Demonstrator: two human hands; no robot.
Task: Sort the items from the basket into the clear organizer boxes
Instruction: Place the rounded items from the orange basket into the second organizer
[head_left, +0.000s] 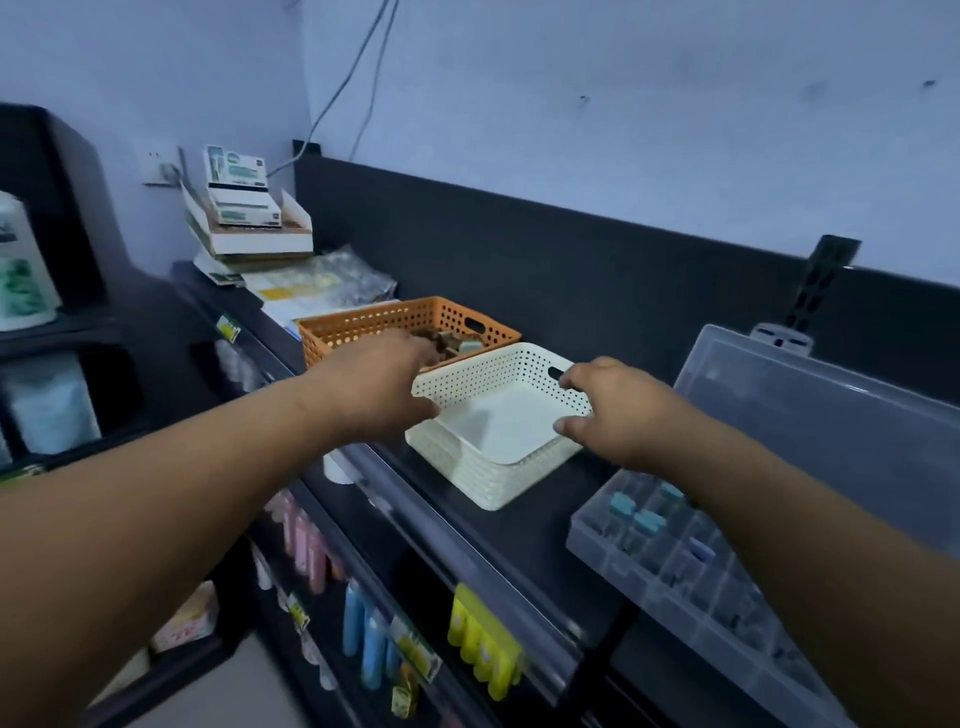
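Fingers (571, 382) of the right hand (618, 410) curl over the right rim of the white basket (488, 478); the left hand (374, 384) grips its left rim. The orange basket (363, 325), holding small items (457, 340), sits just behind. The clear organizer box (675, 566) lies open to the right on the black table (519, 535).

The empty basket (483, 480) sits before the filled basket (363, 328), the organizer box (589, 540) to their right.

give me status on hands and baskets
Left hand and right hand grip white basket rims. White basket empty; orange basket behind holds items. Organizer box open at right, nothing blocking.
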